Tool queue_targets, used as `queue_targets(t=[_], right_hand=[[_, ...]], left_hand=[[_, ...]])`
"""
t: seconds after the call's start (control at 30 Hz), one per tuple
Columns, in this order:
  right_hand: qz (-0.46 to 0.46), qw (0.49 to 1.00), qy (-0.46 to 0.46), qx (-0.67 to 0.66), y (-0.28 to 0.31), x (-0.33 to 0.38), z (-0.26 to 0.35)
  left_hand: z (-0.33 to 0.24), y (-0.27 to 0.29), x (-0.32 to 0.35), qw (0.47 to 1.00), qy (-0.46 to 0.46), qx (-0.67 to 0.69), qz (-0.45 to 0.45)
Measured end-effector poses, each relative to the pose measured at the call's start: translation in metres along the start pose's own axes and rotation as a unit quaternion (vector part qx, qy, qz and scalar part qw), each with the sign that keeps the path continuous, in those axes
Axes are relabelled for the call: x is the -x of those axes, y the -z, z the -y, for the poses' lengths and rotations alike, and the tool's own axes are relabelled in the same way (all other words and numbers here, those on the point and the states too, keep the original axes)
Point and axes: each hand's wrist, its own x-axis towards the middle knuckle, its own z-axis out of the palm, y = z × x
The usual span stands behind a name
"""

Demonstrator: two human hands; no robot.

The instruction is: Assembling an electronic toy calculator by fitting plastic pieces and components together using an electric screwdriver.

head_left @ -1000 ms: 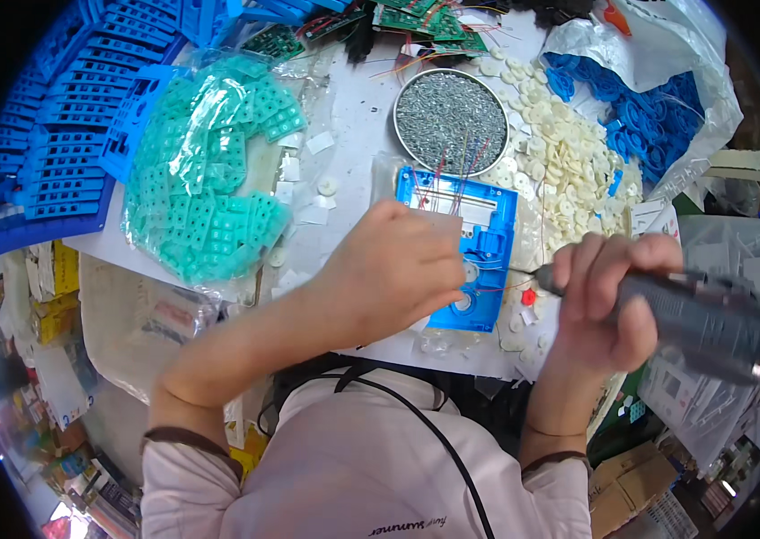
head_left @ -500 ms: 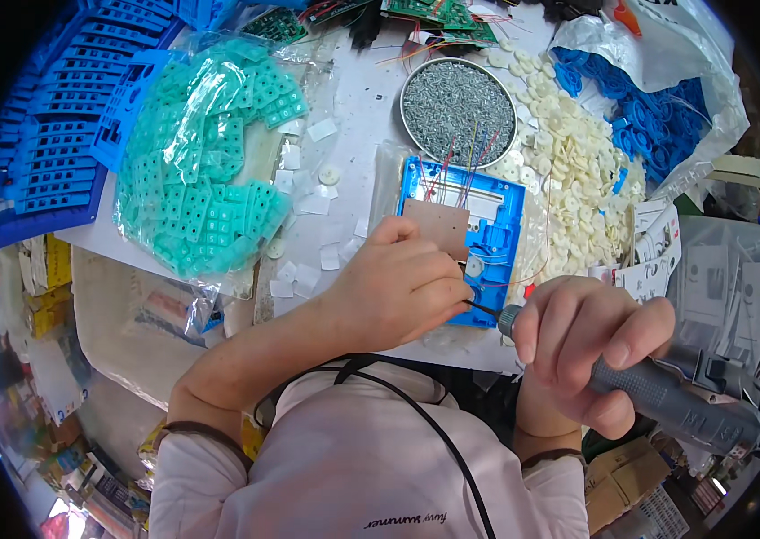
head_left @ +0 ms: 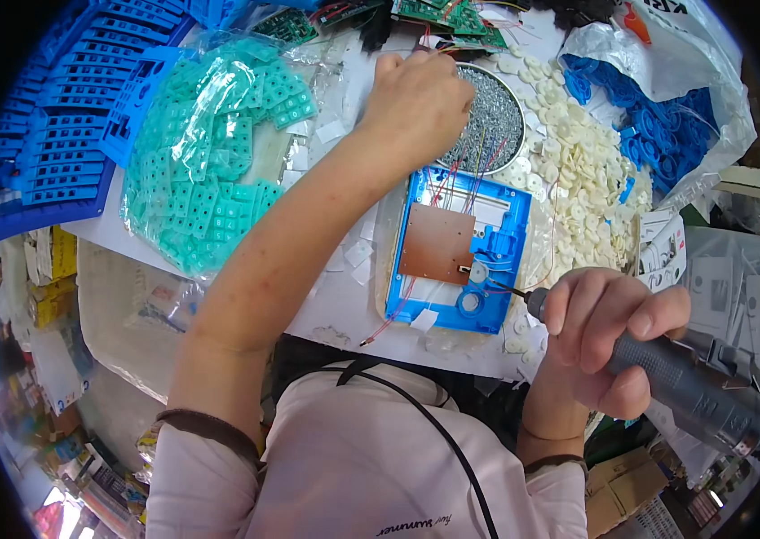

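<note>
My right hand (head_left: 602, 337) grips a grey electric screwdriver (head_left: 687, 386), its bit tip touching a blue plastic housing (head_left: 499, 256) that lies flat on the white table. A brown circuit board (head_left: 435, 242) with thin wires sits inside the housing. My left hand (head_left: 416, 103) is stretched far forward, fingers curled over the edge of a round dish of small metal screws (head_left: 494, 121). Whether its fingers pinch a screw is hidden.
A bag of teal keypad pieces (head_left: 214, 171) lies at left, beside stacked blue frames (head_left: 48, 135). White round buttons (head_left: 578, 180) are heaped right of the dish. A bag of blue parts (head_left: 658, 126) sits at far right, green circuit boards (head_left: 452, 18) at the back.
My left hand has left the blue housing and reached forward to the screw dish. The brown board is now uncovered. My right hand with the screwdriver stays at the housing's right edge.
</note>
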Motion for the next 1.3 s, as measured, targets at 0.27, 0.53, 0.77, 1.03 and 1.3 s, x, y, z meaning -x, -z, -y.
queue_targets(t=[0.27,0.53,0.77,1.03,1.3], right_hand=[[0.022,0.999,-0.007,0.036,0.001,0.0,-0.011],[-0.005,0.998,-0.018,0.062,-0.002,-0.007,-0.033],[-0.01,0.997,-0.046,0.061,0.001,-0.013,-0.049],[0.001,0.996,-0.05,0.08,-0.004,-0.013,-0.054],[0.029,0.997,-0.023,0.06,0.003,-0.015,-0.067]], left_hand=[[0.002,-0.007,0.001,0.999,-0.029,0.01,-0.034],[-0.01,0.003,-0.013,0.997,0.069,0.001,-0.026],[-0.04,0.076,0.07,0.963,-0.003,0.268,0.038],[-0.051,0.063,0.143,0.986,-0.064,0.137,0.07],[-0.055,0.065,0.143,0.986,-0.039,0.147,0.074]])
